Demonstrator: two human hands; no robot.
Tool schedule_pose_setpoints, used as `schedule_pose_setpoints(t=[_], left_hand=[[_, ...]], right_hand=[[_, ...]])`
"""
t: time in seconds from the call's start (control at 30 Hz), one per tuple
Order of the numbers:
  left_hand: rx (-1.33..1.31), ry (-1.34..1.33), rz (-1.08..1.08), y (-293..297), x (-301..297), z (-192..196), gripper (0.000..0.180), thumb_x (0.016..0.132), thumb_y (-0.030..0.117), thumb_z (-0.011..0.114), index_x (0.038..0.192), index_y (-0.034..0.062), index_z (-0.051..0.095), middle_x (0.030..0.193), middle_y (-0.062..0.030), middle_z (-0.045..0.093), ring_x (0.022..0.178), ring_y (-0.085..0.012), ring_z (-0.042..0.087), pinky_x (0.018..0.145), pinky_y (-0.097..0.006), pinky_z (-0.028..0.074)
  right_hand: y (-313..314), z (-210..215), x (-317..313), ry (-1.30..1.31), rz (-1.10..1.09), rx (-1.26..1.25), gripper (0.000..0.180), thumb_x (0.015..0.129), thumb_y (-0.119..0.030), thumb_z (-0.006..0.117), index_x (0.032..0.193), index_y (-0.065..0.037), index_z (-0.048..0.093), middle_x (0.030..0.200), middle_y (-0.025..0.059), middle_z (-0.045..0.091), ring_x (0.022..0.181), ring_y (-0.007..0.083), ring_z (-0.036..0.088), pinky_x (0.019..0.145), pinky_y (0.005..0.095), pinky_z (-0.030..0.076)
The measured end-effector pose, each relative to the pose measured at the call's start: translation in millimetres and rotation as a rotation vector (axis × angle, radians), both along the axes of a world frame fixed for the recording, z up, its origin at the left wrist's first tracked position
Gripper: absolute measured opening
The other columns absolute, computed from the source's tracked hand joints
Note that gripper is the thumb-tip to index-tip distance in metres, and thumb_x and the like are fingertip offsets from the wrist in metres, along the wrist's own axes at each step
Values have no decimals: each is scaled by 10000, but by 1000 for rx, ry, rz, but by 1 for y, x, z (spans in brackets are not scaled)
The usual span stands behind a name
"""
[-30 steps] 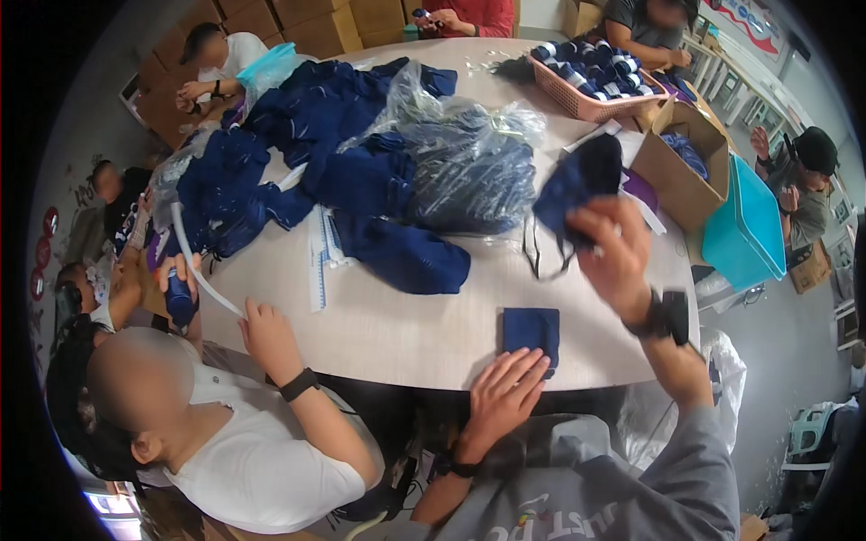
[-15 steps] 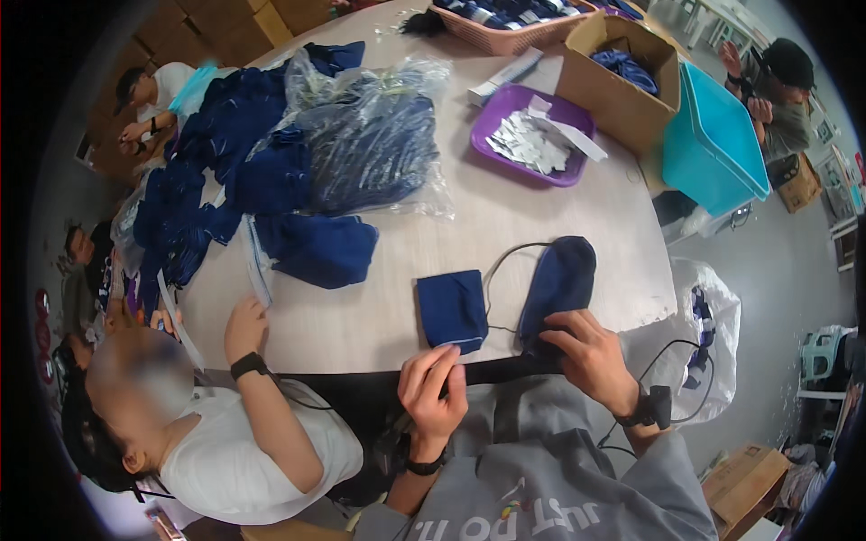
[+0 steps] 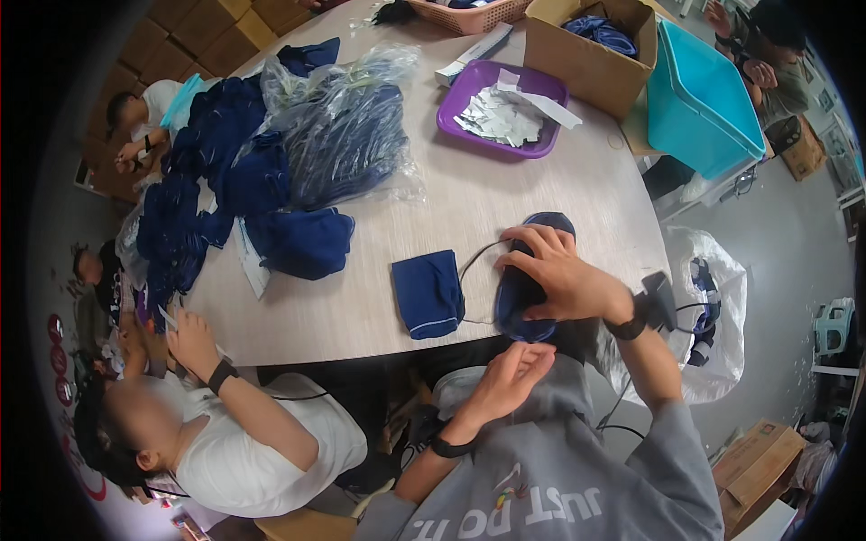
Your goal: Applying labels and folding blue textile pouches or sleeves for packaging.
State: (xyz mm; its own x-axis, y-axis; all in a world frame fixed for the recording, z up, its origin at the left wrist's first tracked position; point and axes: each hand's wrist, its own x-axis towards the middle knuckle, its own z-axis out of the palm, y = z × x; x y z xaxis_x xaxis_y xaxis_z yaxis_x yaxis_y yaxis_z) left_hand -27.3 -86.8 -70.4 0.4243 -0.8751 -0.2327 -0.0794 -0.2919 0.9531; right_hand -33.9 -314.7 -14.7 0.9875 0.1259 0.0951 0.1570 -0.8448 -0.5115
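A long navy cloth piece with rounded ends (image 3: 517, 290) lies near the table's front edge. My right hand (image 3: 564, 270) rests over it, fingers spread, with the thumb near its lower part, hiding much of the cloth. My left hand (image 3: 508, 381) is just off the table edge, fingers stretched out and close together, its tips by the cloth's near end; it holds nothing visible. To the left lies a squarish folded navy cloth piece (image 3: 428, 294) with a pale stitched line along its near edge. A thin dark cord (image 3: 478, 256) curves between the two pieces.
Navy cloth pieces (image 3: 302, 242) and a clear plastic bag of them (image 3: 352, 144) cover the table's left. A purple tray (image 3: 448, 106) holds white slips. A cardboard box (image 3: 577, 68) and turquoise bin (image 3: 699, 108) stand beyond. A co-worker (image 3: 262, 442) sits at left; a white sack (image 3: 722, 379) stands at right.
My right hand has moved up over the long cloth piece with fingers spreading. My left hand has left the square piece and shifted right. The co-worker's hand has drawn back from the table.
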Motion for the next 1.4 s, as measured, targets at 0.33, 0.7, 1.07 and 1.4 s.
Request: schedule_pose_setpoints(t=[0.33,0.7,1.07,1.4], left_hand=[[-335,111,478,4,-14,12,246,1094,209,539,1120,-27,607,992,-114,724,859,-139,685,772,-268,541],[-380,-668,936,65,65,16,149,1016,56,556,1001,-48,662,894,-134,713,799,-234,690,709,-318,536],[-132,-1194,990,69,98,-26,147,937,139,616,999,84,737,963,-75,692,845,-295,630,755,-413,423],[-38,-1155,945,66,94,-40,197,928,188,615,1071,149,746,1015,-27,677,891,-251,596,804,-401,384]], right_hand=[[43,24,-34,-43,-420,210,240,830,-176,749,756,-5,597,715,156,581,675,343,588,612,433,469],[51,99,86,-267,-263,35,294,854,-215,774,906,17,600,889,196,657,803,375,636,713,436,495],[64,71,348,-544,-255,-81,345,896,-167,672,1202,-12,637,1159,204,672,1097,401,637,920,478,526],[45,29,445,80,74,-292,257,807,-283,736,897,-44,763,894,182,741,897,382,739,776,497,591]])
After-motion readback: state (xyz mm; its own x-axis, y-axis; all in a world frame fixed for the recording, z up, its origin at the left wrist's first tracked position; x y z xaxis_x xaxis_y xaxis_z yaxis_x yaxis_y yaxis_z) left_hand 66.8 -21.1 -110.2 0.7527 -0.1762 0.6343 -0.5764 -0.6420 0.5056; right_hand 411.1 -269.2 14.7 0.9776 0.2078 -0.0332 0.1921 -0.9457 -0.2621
